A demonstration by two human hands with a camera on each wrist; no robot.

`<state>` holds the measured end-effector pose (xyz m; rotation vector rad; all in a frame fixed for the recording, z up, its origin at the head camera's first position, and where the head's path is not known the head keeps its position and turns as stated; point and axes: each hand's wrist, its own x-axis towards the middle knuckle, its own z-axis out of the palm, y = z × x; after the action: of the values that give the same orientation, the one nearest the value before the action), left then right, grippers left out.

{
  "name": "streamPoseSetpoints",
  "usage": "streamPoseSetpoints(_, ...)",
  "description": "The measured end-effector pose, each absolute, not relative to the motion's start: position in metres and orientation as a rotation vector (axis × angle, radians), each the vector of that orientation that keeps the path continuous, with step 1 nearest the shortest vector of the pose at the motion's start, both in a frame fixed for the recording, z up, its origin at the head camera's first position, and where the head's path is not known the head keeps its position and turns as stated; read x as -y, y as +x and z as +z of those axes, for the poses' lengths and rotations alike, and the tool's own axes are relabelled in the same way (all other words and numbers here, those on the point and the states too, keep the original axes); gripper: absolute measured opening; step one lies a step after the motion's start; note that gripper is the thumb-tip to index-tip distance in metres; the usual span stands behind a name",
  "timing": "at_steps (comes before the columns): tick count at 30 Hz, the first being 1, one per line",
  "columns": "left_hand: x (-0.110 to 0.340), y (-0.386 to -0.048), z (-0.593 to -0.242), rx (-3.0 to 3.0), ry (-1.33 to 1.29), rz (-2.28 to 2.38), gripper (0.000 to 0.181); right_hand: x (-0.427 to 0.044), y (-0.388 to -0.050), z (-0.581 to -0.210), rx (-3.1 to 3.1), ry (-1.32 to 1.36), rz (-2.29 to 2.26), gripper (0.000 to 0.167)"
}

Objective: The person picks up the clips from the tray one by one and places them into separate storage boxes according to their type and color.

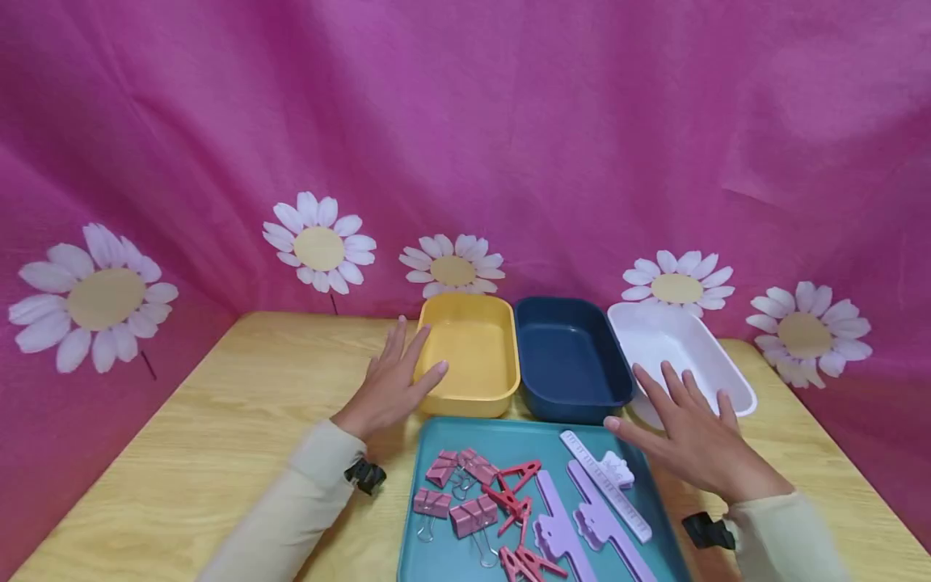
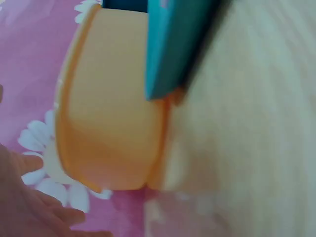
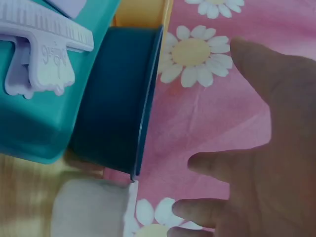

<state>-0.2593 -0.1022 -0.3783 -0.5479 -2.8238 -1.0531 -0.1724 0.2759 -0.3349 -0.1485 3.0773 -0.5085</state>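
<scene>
left hand near yellow bin, right hand near white bin, both spread, grasping nothing. binder clips, pegs, bag clips on tray. best pinch one piece at a time; overlapping pegs may snag, lift straight.

The yellow bin, blue bin, white bin and tray are showing smooth plastic; the binder clips are gleaming like metal; the table is showing wood grain, the backdrop creased cloth.
</scene>
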Motion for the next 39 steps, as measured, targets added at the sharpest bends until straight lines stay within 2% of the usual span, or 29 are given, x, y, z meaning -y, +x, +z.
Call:
streamPoseSetpoints(4,0.1,-0.266,-0.399,2.728,-0.542,-1.395,0.074,-0.285,-0.17,-0.338,-3.048,-0.15,-0.549,0.096)
streamPoseSetpoints(10,0.107,-0.27,-0.412,2.623,-0.485,-1.67,0.071,-0.286,-0.169,-0.338,-3.056,-0.108,-0.63,0.087)
streamPoseSetpoints(14,0.114,-0.271,-0.421,2.493,-0.478,-1.874,0.065,-0.282,-0.169,-0.336,-3.039,-0.089,-0.677,0.075)
streamPoseSetpoints(20,0.122,-0.272,-0.43,2.394,-0.548,-1.938,0.064,-0.277,-0.169,-0.337,-2.944,-0.177,-0.841,0.055)
streamPoseSetpoints(31,0.12,-0.267,-0.419,2.413,-0.614,-2.024,0.069,-0.277,-0.18,-0.351,-2.801,-0.183,-0.873,0.027)
streamPoseSetpoints(39,0.113,-0.265,-0.409,2.415,-0.671,-2.03,0.067,-0.281,-0.184,-0.362,-2.684,-0.167,-0.857,0.017)
